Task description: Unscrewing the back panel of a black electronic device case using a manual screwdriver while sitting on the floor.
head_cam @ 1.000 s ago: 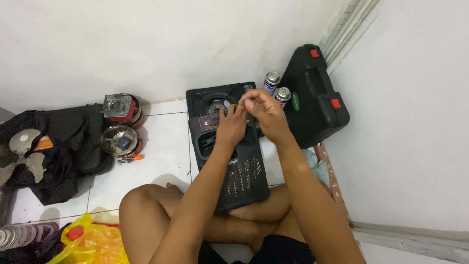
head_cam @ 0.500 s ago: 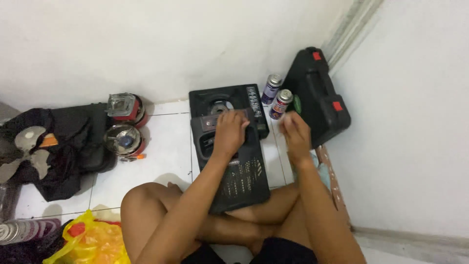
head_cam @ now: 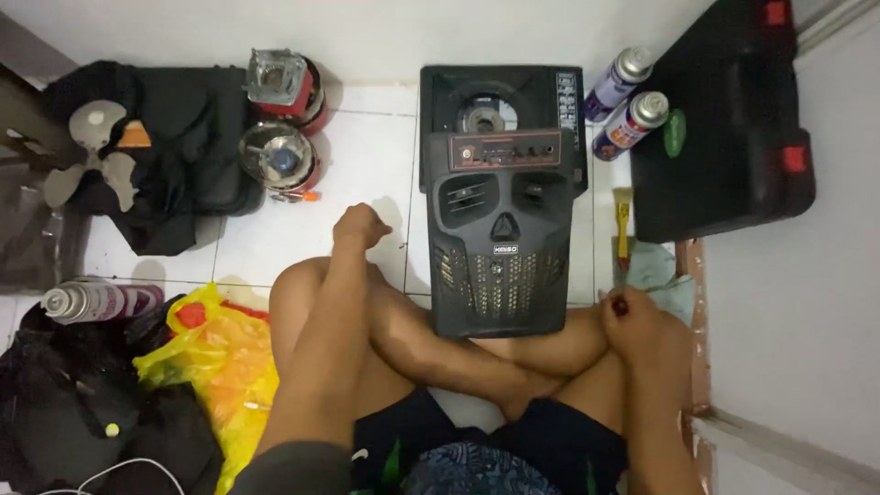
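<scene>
We take the black speaker box [head_cam: 500,243] as our landmark; it lies flat on the tiled floor [head_cam: 302,206] straight ahead of our crossed legs, its long axis running away from us, its near edge resting against our shins and its far end overlapping the black portable stove [head_cam: 500,101] beyond it; our left hand [head_cam: 359,225] sits just to the left of the box, near its middle and clear of it, curled into a loose fist on the floor side of our knee, and we cannot tell whether anything is inside it; our right hand [head_cam: 632,316] lies at the near right corner of the box, just beside it, closed round a small dark-red-tipped tool [head_cam: 621,306] of which only the end shows; a yellow-handled brush [head_cam: 622,225] lies on the floor to the right of the box, with two spray cans [head_cam: 623,96] farther off; both hands are about equally near the box, neither touching it.
</scene>
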